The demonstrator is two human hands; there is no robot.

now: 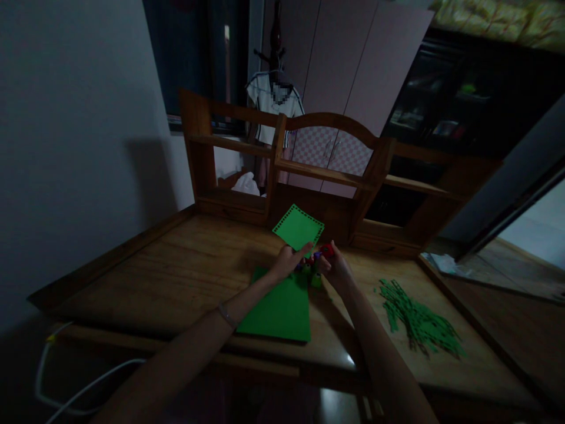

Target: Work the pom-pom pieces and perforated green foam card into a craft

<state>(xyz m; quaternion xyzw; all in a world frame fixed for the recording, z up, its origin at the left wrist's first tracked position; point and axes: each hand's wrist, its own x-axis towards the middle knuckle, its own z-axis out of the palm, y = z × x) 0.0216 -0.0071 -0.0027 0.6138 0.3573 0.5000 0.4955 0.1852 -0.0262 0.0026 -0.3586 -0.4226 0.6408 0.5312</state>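
My left hand point(289, 259) pinches the lower corner of a green square sheet point(299, 228) with small holes punched along its edges, holding it tilted up above the desk. My right hand point(334, 266) is closed on a small red tool point(326, 250), which looks like a hole punch, right beside that corner. Under both hands a larger plain green sheet point(278, 309) lies flat on the wooden desk point(176, 277). The room is dim and the fingertips are hard to make out.
A heap of thin green paper strips point(417, 321) lies on the desk to the right. A wooden shelf unit point(286, 165) stands along the desk's back edge. A white cable point(79, 391) hangs off the front left. A shirt point(273, 97) hangs behind.
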